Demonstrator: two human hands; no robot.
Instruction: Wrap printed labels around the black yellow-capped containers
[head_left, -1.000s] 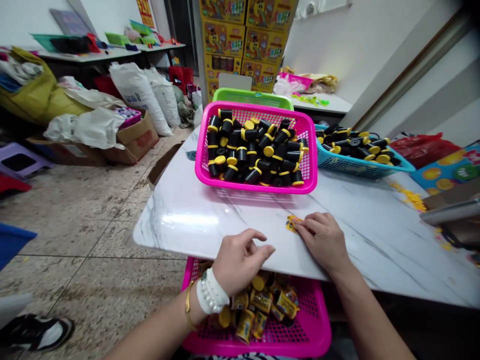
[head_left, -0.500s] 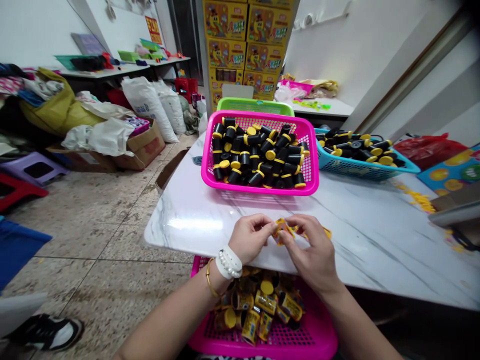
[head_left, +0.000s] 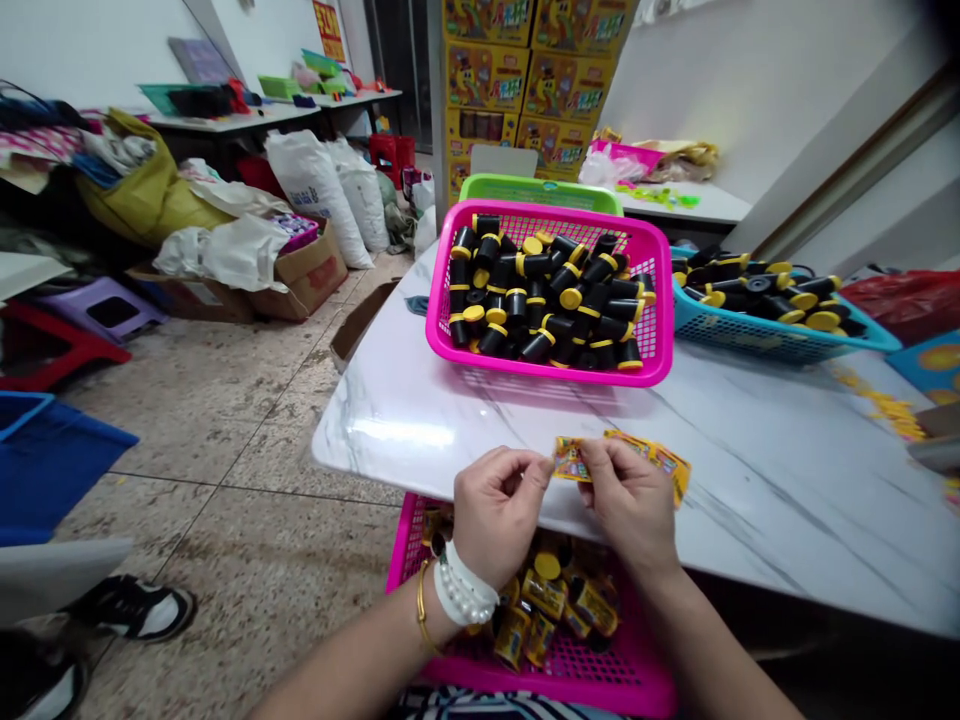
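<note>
A flat yellow printed label [head_left: 570,459] is stretched between my hands, just above the front edge of the table. My left hand [head_left: 495,515] is closed in a pinch at the label's left edge. At its other end, the thumb and fingers of my right hand [head_left: 632,510] pinch the label. More yellow labels [head_left: 673,468] lie behind and beside my right hand, partly covered by it. Below my hands, a pink basket [head_left: 517,678] holds small cylinders wrapped in yellow labels [head_left: 545,595]. Part of that basket is hidden under the table and my arms.
On the white marbled table [head_left: 390,425] stands a pink basket [head_left: 551,375] of black canisters with yellow lids. To its right is a blue basket [head_left: 787,345] of similar canisters. Behind rises a stack of yellow cartons [head_left: 566,90]. A blue bin [head_left: 60,470] and someone's shoe [head_left: 135,607] are at left.
The label between my hands has gone from crumpled and tilted to flat and level. My right hand has turned, showing more labels beside it. The whole view has shifted slightly.
</note>
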